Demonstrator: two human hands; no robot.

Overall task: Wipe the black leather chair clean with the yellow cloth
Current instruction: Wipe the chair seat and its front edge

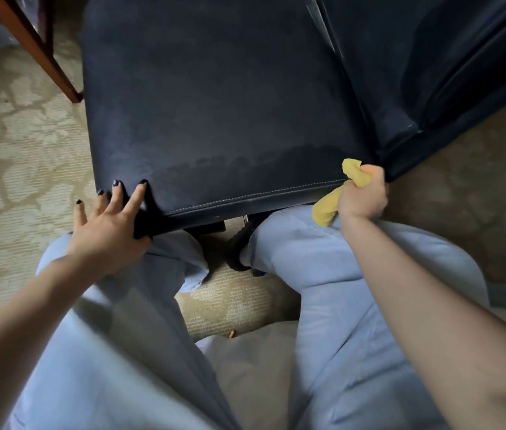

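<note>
- Black leather chair (214, 103): we look straight down on the seat pad, which fills the upper middle of the view. Pale stitching (245, 197) runs along its near edge.
- A darker, uneven band (245, 162) crosses the seat just behind that near edge; the rest of the leather looks duller and mottled.
- To the right of the seat, a second dark padded panel (431, 72) rises at an angle. We cannot tell whether it is the backrest or an arm.
- Left hand (112, 225): fingers straight and spread wide, tips resting on the seat's near left corner. The thumb sits low against the underside of the edge. Nothing is in this hand.
- Right hand (361, 193): closed into a fist at the seat's near right corner, gripping the yellow cloth (326, 209).
- The cloth is bunched; one end pokes out above the fist against the seat corner, the other hangs below it onto the right thigh.
- Light blue trousers (323, 259): our knees sit either side of the chair's dark base (239, 249), tight to the seat front.
- Floor: beige patterned carpet (12, 150) all round.
- Upper left: a reddish-brown wooden leg (37, 48) slants down to the carpet, just beside the seat's left edge.
</note>
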